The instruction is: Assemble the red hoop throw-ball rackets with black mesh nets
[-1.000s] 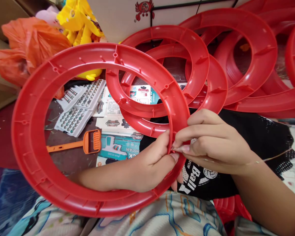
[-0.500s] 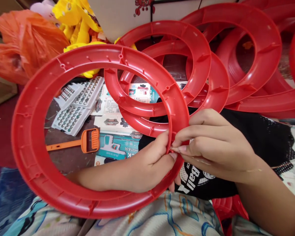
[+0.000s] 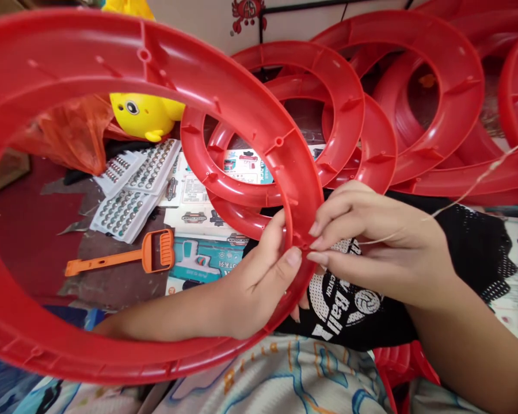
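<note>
A large red plastic ring with a channelled, ribbed inner side stands tilted across the left of the view. My left hand reaches through its opening and clasps the right-hand part of the rim, thumb on the ribbed side. Against that same part of the rim, my right hand has its fingertips pinched together. A thin pale string trails from the upper right to my right hand and between its fingers. Its end at the fingertips is too small to make out. Below the hands lies a black printed cloth.
Several more red rings are piled at the back right. On the left are an orange rake-like toy, white trays of button cells, a yellow toy and an orange bag. Printed boxes lie beyond my left arm.
The ring has swung closer and further left, its left side now cut off by the frame. My right fingertips have shifted slightly at the rim, and the string now shows stretching to the upper right.
</note>
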Demonstrator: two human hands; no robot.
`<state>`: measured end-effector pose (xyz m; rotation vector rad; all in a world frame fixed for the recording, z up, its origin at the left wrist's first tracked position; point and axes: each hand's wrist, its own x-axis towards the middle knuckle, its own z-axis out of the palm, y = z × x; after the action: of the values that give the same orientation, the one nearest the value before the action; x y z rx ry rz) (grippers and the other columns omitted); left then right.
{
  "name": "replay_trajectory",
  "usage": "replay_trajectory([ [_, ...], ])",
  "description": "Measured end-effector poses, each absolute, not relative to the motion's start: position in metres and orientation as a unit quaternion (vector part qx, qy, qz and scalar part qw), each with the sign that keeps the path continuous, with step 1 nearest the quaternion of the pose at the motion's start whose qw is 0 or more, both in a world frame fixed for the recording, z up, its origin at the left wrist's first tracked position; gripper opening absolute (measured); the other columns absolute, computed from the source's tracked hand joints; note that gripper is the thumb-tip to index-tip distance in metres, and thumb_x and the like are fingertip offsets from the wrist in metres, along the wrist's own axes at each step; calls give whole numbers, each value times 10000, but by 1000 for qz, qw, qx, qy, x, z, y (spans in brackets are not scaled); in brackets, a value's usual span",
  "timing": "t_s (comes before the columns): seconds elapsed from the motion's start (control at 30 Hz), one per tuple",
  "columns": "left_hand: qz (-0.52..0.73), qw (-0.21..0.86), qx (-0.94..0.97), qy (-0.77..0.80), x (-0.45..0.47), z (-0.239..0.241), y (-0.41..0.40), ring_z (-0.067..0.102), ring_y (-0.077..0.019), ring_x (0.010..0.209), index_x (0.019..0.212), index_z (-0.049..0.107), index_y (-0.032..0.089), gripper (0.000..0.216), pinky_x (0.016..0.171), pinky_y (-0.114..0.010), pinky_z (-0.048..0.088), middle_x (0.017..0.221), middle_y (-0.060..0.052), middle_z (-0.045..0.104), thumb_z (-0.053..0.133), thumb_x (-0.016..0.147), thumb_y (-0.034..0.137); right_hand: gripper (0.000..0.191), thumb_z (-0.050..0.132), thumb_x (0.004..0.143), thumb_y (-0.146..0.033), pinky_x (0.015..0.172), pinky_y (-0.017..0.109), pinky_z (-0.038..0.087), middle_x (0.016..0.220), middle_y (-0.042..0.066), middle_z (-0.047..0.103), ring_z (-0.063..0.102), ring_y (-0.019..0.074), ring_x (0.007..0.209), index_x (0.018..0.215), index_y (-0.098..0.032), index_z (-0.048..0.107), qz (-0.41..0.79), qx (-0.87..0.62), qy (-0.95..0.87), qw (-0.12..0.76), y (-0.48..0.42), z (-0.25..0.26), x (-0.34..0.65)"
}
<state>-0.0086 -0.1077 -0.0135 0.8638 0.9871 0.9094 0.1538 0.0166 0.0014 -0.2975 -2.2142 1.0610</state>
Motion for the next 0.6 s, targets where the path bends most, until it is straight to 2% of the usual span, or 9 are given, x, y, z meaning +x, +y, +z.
replay_trajectory([
  [0.03, 412, 699, 391, 434, -8, -14, -107, 617, -128, 598, 1425, 196, 324, 455, 564, -261, 568, 817, 17, 619, 380, 1036, 471, 69, 725, 843, -157, 809, 293, 546, 903, -9, 692, 655, 112, 869, 837, -214, 687, 411, -120, -840, 333, 18, 1, 155],
  [0.1, 442, 698, 398, 399, -6, -17, -106, 672, -131, 769, 1355, 265, 325, 373, 621, -243, 596, 1064, -31, 621, 444, 1032, 377, 52, 741, 843, -173, 860, 313, 552, 951, 7, 685, 646, 123, 915, 846, -214, 709, 402, -124, -841, 341, 19, 1, 156],
  [0.17, 479, 685, 407, 368, -3, -21, -104, 655, -150, 1036, 1289, 325, 301, 310, 807, -275, 609, 1297, -62, 536, 479, 1022, 267, 29, 743, 853, -196, 926, 344, 536, 986, 19, 675, 631, 126, 951, 865, -210, 721, 379, -113, -850, 347, 19, 0, 156],
  [0.27, 508, 660, 420, 361, 1, -25, -102, 577, -159, 1206, 1229, 378, 252, 280, 1033, -339, 524, 1294, -60, 534, 505, 994, 168, 40, 748, 857, -245, 972, 371, 523, 1014, 34, 651, 618, 140, 1000, 872, -216, 725, 356, -110, -858, 353, 17, -1, 156],
  [0.3, 514, 654, 420, 363, 3, -25, -102, 584, -160, 1197, 1211, 380, 243, 278, 1035, -343, 522, 1252, -57, 551, 512, 983, 154, 37, 748, 856, -248, 952, 358, 538, 1016, 37, 644, 621, 144, 1002, 865, -220, 726, 355, -117, -858, 352, 16, -1, 156],
  [0.37, 511, 664, 411, 360, 4, -26, -102, 649, -156, 1084, 1175, 357, 242, 265, 933, -330, 572, 1163, -51, 583, 505, 978, 145, 27, 747, 853, -239, 847, 303, 576, 1000, 40, 638, 635, 140, 955, 845, -224, 727, 360, -130, -856, 348, 15, -1, 155],
  [0.43, 493, 687, 393, 361, 5, -26, -103, 697, -133, 865, 1140, 328, 247, 223, 776, -298, 602, 1025, -25, 614, 478, 994, 167, 25, 744, 852, -226, 719, 255, 579, 974, 42, 639, 642, 127, 875, 834, -217, 729, 369, -139, -851, 347, 15, -2, 153],
  [0.5, 481, 694, 391, 366, 5, -27, -103, 669, -113, 674, 1129, 318, 247, 186, 673, -277, 586, 866, 15, 616, 462, 1014, 222, 33, 753, 841, -220, 647, 239, 563, 938, 38, 639, 642, 118, 813, 827, -206, 726, 378, -141, -845, 351, 15, -4, 151],
  [0.6, 481, 666, 416, 389, 4, -31, -104, 643, -127, 642, 1154, 349, 241, 170, 677, -299, 573, 798, 17, 613, 443, 1029, 307, 70, 777, 808, -188, 618, 226, 548, 884, 25, 629, 644, 107, 772, 803, -185, 708, 391, -151, -834, 358, 14, -7, 148],
])
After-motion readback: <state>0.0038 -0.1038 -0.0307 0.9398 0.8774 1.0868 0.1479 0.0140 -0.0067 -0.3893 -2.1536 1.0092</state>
